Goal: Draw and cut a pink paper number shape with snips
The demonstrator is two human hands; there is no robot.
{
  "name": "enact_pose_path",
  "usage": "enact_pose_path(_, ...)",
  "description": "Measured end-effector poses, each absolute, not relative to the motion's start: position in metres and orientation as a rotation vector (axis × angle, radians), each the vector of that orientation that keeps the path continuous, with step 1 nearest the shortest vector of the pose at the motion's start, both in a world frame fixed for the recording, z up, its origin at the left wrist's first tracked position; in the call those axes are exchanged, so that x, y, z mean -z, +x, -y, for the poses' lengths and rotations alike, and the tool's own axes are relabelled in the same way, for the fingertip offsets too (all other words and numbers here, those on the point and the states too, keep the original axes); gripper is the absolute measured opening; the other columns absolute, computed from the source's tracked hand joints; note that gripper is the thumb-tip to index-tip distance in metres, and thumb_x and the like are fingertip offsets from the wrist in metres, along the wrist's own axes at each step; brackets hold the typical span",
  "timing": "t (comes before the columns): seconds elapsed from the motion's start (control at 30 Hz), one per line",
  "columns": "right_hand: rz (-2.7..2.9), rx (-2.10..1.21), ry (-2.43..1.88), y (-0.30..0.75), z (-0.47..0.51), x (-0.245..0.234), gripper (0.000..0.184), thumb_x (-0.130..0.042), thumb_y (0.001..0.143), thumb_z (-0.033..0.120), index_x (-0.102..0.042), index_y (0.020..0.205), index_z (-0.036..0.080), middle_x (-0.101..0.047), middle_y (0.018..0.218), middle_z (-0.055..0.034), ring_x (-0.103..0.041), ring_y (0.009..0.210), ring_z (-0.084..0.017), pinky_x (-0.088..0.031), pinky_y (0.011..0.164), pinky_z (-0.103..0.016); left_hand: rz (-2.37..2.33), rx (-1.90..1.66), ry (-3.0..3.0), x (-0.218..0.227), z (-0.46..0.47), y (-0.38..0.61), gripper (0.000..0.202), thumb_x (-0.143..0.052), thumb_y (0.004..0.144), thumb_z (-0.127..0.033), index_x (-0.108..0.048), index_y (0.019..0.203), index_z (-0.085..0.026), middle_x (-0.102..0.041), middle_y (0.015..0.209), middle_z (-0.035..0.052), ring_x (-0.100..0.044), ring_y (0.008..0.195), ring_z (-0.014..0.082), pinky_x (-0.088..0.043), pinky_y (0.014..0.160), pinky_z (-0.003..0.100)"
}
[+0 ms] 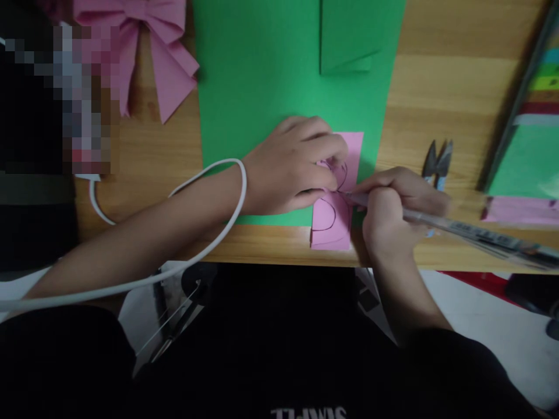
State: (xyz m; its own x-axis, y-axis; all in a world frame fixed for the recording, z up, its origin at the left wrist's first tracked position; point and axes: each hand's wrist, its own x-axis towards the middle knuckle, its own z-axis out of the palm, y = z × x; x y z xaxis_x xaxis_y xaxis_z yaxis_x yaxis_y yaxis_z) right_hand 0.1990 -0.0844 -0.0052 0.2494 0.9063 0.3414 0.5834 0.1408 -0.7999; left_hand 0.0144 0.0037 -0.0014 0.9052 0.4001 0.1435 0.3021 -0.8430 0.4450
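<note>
Centre of frame: pink paper strip (335, 227), lying lengthwise toward the viewer, upper part on the green sheet (262, 87), lower end over the bare near edge of the wooden table (437, 87); curved dark lines drawn across its face. Left hand (292, 166): palm down at centre, fingers bent and bunched over the upper part of the strip, pressing it to the table rather than pinching it; whether anything lies under the fingertips cannot be told. Right hand (393, 209): just right of the strip, closed in a writing grip round a pen (458, 230), tip touching the strip at the end of a drawn curve, barrel slanting off to the lower right edge, blurred there. White cable (209, 233): looped over the left forearm, running to the left edge of the frame. Small snips (437, 160): on the table right of centre, just above the right hand, blades pointing up-frame. Folded green piece (345, 41): top centre, on the green sheet. Pink paper bow (148, 46): upper left, on the table beside the sheet's left edge. Stack of coloured sheets (530, 151): right edge, green on top, with a pink sheet (519, 209) at its lower edge. Upper left corner: pixelated, contents not readable.
</note>
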Motion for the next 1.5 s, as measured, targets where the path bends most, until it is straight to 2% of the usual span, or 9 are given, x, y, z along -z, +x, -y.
enact_pose_path(0.2, 1.444, -0.413, -1.54, 0.1985, 0.0846, 0.0059, 0.024, -0.048, 0.071, 0.007, -0.063, 0.055, 0.016, -0.057, 0.049, 0.0044, -0.049, 0.044, -0.007, -0.035, 0.044, -0.02, -0.489, -0.398, 2.647, 0.0019, -0.0014, 0.0145, 0.034, -0.044, 0.103, -0.034, -0.074, 0.099, -0.02, -0.068, 0.122, 0.0019, -0.059, 0.121, 0.0268, -0.046, 0.103, 0.054)
enact_pose_path(0.47, 1.4, -0.442, -1.596, 0.1984, 0.0871, 0.004, 0.026, -0.045, 0.07, 0.008, -0.065, 0.055, 0.017, -0.058, 0.049, 0.0038, -0.051, 0.045, -0.008, -0.036, 0.044, -0.021, -0.492, -0.419, 2.703, 0.0039, -0.0011, 0.0144, 0.029, -0.047, 0.102, -0.032, -0.074, 0.098, -0.022, -0.068, 0.121, 0.0031, -0.06, 0.116, 0.0271, -0.047, 0.099, 0.05)
enact_pose_path(0.67, 1.377, -0.473, -1.574, 0.1995, 0.087, 0.0041, 0.025, -0.046, 0.069, 0.009, -0.064, 0.054, 0.016, -0.057, 0.049, 0.0047, -0.051, 0.044, -0.008, -0.036, 0.043, -0.02, -0.47, -0.406, 2.674, 0.0055, -0.0014, 0.0142, 0.026, -0.05, 0.101, -0.033, -0.073, 0.1, -0.021, -0.067, 0.122, 0.0045, -0.057, 0.117, 0.0287, -0.044, 0.101, 0.053)
enact_pose_path(0.8, 1.374, -0.471, -1.562, 0.199, 0.0873, 0.0041, 0.025, -0.045, 0.068, 0.008, -0.063, 0.053, 0.016, -0.057, 0.049, 0.0049, -0.049, 0.045, -0.007, -0.035, 0.044, -0.019, -0.476, -0.411, 2.689, 0.0072, -0.0017, 0.0147, 0.026, -0.05, 0.101, -0.033, -0.073, 0.098, -0.022, -0.066, 0.12, 0.0037, -0.057, 0.115, 0.0277, -0.044, 0.1, 0.051)
enact_pose_path(1.03, 1.391, -0.479, -1.575, 0.2002, 0.0885, 0.0041, 0.025, -0.045, 0.069, 0.009, -0.062, 0.053, 0.017, -0.057, 0.049, 0.0045, -0.049, 0.045, -0.008, -0.035, 0.043, -0.021, -0.48, -0.315, 2.665, 0.0096, -0.0026, 0.0148, 0.047, -0.035, 0.104, -0.04, -0.073, 0.099, -0.015, -0.063, 0.119, 0.0051, -0.052, 0.119, 0.0253, -0.039, 0.106, 0.051)
enact_pose_path(1.27, 1.373, -0.484, -1.615, 0.2, 0.0899, 0.0011, 0.025, -0.045, 0.067, 0.011, -0.061, 0.052, 0.022, -0.057, 0.047, 0.003, -0.05, 0.042, -0.012, -0.035, 0.04, -0.026, -0.486, -0.354, 2.665, 0.0046, -0.0021, 0.0142, 0.032, -0.046, 0.103, -0.033, -0.073, 0.093, -0.019, -0.069, 0.118, 0.0065, -0.057, 0.116, 0.0283, -0.043, 0.101, 0.051)
enact_pose_path(1.4, 1.193, -0.521, -1.559, 0.1979, 0.0891, 0.0024, 0.026, -0.042, 0.061, 0.009, -0.06, 0.051, 0.024, -0.057, 0.045, 0.0032, -0.049, 0.04, -0.013, -0.035, 0.038, -0.026, -0.507, -0.321, 2.636, 0.0026, -0.0003, 0.0146, 0.034, -0.044, 0.104, -0.034, -0.073, 0.096, -0.018, -0.067, 0.118, 0.0062, -0.056, 0.119, 0.0267, -0.041, 0.106, 0.05)
enact_pose_path(1.5, 1.036, -0.57, -1.536, 0.196, 0.0855, 0.0037, 0.026, -0.042, 0.062, 0.008, -0.06, 0.052, 0.024, -0.056, 0.045, 0.0039, -0.048, 0.037, -0.013, -0.034, 0.036, -0.025, -0.529, -0.356, 2.684, 0.0006, 0.0034, 0.0152, 0.028, -0.051, 0.101, -0.036, -0.073, 0.094, -0.021, -0.068, 0.118, 0.0046, -0.057, 0.117, 0.0252, -0.04, 0.108, 0.048)
